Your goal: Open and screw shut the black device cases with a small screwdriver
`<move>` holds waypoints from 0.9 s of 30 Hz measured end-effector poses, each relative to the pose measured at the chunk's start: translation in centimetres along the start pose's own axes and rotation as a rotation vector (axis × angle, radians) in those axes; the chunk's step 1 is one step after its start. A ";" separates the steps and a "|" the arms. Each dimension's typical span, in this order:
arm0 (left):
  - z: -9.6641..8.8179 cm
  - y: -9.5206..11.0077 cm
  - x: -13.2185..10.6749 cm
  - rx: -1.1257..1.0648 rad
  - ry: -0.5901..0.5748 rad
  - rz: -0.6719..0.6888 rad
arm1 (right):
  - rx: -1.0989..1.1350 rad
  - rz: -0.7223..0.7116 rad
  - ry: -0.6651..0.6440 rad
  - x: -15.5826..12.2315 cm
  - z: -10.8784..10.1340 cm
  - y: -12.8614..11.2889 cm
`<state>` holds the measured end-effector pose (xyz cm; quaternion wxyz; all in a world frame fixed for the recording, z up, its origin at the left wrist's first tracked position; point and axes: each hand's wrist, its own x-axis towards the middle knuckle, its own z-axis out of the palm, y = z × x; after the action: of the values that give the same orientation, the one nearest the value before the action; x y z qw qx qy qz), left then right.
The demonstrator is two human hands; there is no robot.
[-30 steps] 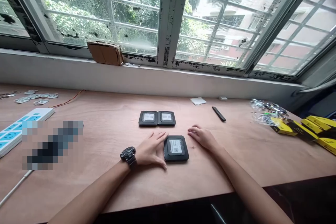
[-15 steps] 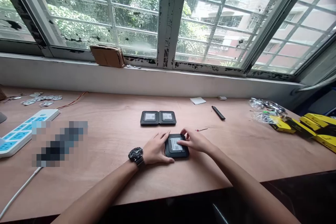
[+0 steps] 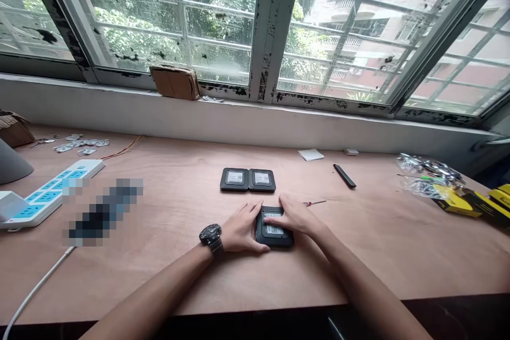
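Note:
A black square case (image 3: 278, 240) with a white label lies flat on the table in front of me. My left hand (image 3: 244, 228), with a watch on its wrist, grips the case along its left side, thumb at the near corner. Across the label lies the thumb of my right hand (image 3: 297, 215), while its other fingers hold the far right edge. Two matching cases, one on the left (image 3: 235, 179) and one on the right (image 3: 262, 180), sit side by side beyond my hands. Just past my right hand is a thin screwdriver (image 3: 315, 202) with a red handle, partly hidden.
A black bar-shaped object (image 3: 344, 176) and a white card (image 3: 311, 155) lie further back. At left are a power strip (image 3: 59, 191) and a blurred-out patch. Plastic bags (image 3: 426, 170) and yellow-black boxes (image 3: 458, 204) stand at right, below the window wall.
The view has swung slightly left, so things appear further right. My right hand has moved a little over the case, its thumb reaching further across the label. The left hand keeps its hold.

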<state>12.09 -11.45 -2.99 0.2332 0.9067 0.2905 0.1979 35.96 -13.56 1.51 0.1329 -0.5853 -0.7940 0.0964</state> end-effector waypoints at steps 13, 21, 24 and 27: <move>0.0 0.2 0.1 -0.072 -0.004 -0.038 | 0.100 0.081 0.023 0.1 1.1 0.8; -0.3 0.5 0.1 -0.127 0.017 -0.004 | 0.200 0.005 0.083 0.0 -0.1 0.1; -0.6 0.8 0.3 -0.139 0.023 0.004 | 0.353 -0.022 0.007 -0.2 -1.5 -0.6; -1.1 1.3 0.1 -0.119 0.030 0.015 | 0.429 -0.024 -0.115 -0.5 -3.4 -1.4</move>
<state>12.17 -11.99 -1.35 0.2807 0.8902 0.2751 0.2303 35.95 -14.43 5.14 0.2101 -0.5278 -0.7683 0.2949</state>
